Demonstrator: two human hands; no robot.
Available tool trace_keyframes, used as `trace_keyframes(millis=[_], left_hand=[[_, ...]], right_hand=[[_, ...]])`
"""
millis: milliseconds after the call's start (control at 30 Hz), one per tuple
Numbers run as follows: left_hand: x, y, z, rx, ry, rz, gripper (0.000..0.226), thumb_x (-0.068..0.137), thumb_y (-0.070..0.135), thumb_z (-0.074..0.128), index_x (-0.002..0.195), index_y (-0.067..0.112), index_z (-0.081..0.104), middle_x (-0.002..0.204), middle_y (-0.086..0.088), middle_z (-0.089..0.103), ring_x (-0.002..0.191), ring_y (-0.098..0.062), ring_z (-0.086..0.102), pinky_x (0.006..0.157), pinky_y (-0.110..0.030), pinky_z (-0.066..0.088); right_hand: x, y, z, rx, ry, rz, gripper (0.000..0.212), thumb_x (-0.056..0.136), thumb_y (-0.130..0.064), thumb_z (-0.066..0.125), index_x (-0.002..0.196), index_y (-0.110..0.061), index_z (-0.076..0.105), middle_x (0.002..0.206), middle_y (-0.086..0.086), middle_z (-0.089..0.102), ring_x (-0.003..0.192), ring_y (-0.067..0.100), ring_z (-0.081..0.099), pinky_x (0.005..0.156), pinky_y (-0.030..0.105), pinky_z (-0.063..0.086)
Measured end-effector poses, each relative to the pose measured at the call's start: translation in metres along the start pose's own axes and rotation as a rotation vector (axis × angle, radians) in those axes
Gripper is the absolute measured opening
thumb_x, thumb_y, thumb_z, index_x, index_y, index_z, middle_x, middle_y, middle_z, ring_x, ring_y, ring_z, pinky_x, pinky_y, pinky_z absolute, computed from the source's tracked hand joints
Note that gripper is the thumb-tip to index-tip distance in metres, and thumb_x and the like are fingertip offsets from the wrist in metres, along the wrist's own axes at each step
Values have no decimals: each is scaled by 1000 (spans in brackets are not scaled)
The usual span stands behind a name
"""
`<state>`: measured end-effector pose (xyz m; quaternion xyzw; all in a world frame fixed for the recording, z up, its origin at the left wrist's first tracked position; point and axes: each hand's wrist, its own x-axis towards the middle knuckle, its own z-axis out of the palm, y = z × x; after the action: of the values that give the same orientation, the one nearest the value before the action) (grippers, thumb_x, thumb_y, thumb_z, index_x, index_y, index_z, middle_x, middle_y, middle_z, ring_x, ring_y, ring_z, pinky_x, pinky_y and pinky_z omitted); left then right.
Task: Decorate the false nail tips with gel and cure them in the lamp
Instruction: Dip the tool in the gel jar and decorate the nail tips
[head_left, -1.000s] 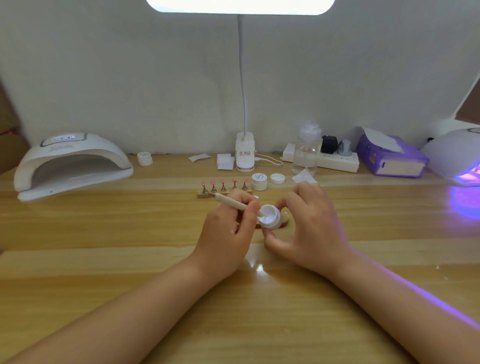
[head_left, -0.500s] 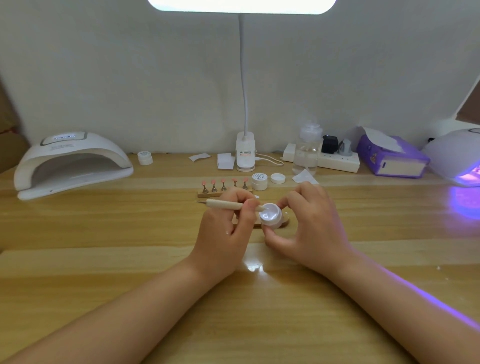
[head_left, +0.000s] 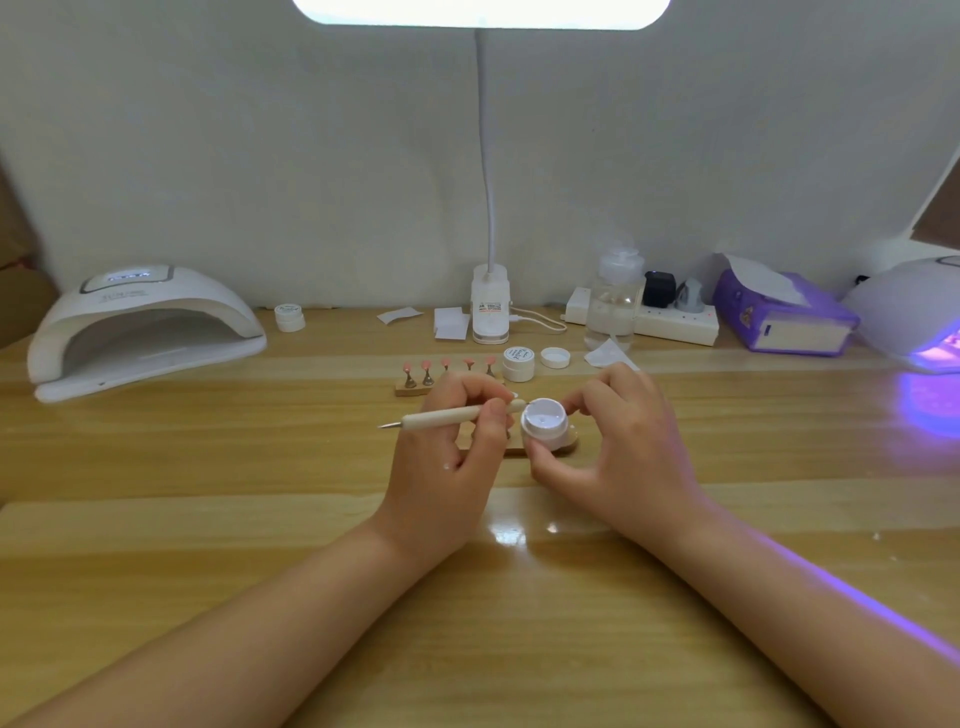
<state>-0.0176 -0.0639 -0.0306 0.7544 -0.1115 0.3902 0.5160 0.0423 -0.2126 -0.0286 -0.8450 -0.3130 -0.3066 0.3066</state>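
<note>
At the middle of the wooden table, my right hand (head_left: 618, 447) holds a small open white gel jar (head_left: 544, 422) between thumb and fingers, tilted toward me. My left hand (head_left: 452, 457) pinches a cream nail tool (head_left: 447, 417) that lies almost level, its working end at the jar's rim and its metal point aimed left. A wooden stand (head_left: 569, 444) lies partly hidden under both hands. Behind them, another wooden stand carries several pink nail tips (head_left: 448, 365). A white curing lamp (head_left: 140, 327) sits at far left.
A closed gel jar (head_left: 518, 362) and a loose lid (head_left: 555, 357) sit behind my hands. Farther back are a desk lamp base (head_left: 490, 310), a clear bottle (head_left: 613, 301), a power strip (head_left: 675, 322), a purple tissue box (head_left: 779, 317), and a second lamp glowing violet (head_left: 914, 317) at right.
The tool's free end swung down from pointing up-left to nearly level, while its working end stayed at the jar. My right hand tipped the jar's opening more toward me.
</note>
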Motion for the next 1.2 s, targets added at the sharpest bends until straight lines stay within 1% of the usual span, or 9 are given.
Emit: trace_keyframes(millis=[167, 300, 500, 633, 733, 833, 900, 1033, 1200], left_hand=[[-1, 1, 0, -11, -7, -4, 8, 85, 35, 46, 88, 34, 53, 84, 2, 62, 81, -22, 63, 74, -46, 52], [-1, 1, 1, -35, -8, 3, 10, 88, 33, 46, 94, 33, 54, 88, 13, 61, 87, -25, 64, 78, -50, 52], [1, 0, 0, -47, -3, 32, 17, 91, 31, 47, 105, 28, 57, 100, 10, 64, 88, -19, 66, 74, -30, 53], [2, -1, 0, -14, -8, 70, 21, 93, 26, 47, 109, 20, 59, 101, 2, 64, 91, -16, 64, 74, -29, 52], [2, -2, 0, -17, -6, 81, 20, 93, 25, 47, 109, 21, 59, 101, 1, 64, 90, -13, 63, 73, -25, 50], [3, -1, 0, -25, 0, 85, 18, 93, 26, 47, 107, 27, 58, 99, 2, 64, 87, -13, 64, 73, -23, 51], [3, -2, 0, -22, -1, 73, 17, 93, 27, 47, 106, 29, 57, 98, 5, 63, 87, -15, 64, 72, -24, 52], [3, -2, 0, -34, -5, 19, 14, 90, 30, 47, 99, 28, 58, 94, 8, 61, 83, -14, 64, 68, -23, 52], [3, -2, 0, -61, 0, -42, 14, 87, 34, 47, 94, 31, 59, 90, 2, 62, 80, -14, 63, 67, -23, 52]], right_hand=[[0, 0, -1, 9, -14, 13, 32, 65, -35, 79, 78, -10, 64, 80, -1, 51, 78, 18, 48, 69, 34, 42], [1, -2, -2, 20, -24, 34, 34, 66, -38, 77, 78, -10, 64, 80, -1, 51, 79, 19, 49, 70, 35, 42], [2, -3, -1, 48, -19, 108, 37, 68, -44, 71, 79, -9, 65, 79, 1, 51, 80, 19, 49, 73, 33, 40], [2, -2, -1, 49, -26, 133, 39, 67, -47, 69, 80, -10, 65, 80, 0, 52, 81, 18, 49, 74, 32, 40], [3, 1, 1, 48, -26, 146, 38, 68, -46, 70, 80, -11, 64, 80, 0, 52, 82, 17, 49, 74, 31, 39], [6, 10, 1, 76, 28, 252, 34, 70, -46, 70, 85, -17, 60, 87, -3, 51, 86, 13, 47, 78, 28, 38], [9, 20, 1, 35, 16, 370, 37, 72, -47, 69, 95, -20, 60, 95, -3, 51, 94, 15, 47, 85, 31, 39], [12, 36, 0, -126, -84, 543, 41, 76, -51, 64, 105, -22, 60, 107, 3, 52, 105, 23, 47, 90, 36, 40], [11, 41, 3, -205, -217, 598, 37, 80, -51, 59, 108, -26, 61, 114, 5, 48, 109, 28, 43, 90, 35, 34]])
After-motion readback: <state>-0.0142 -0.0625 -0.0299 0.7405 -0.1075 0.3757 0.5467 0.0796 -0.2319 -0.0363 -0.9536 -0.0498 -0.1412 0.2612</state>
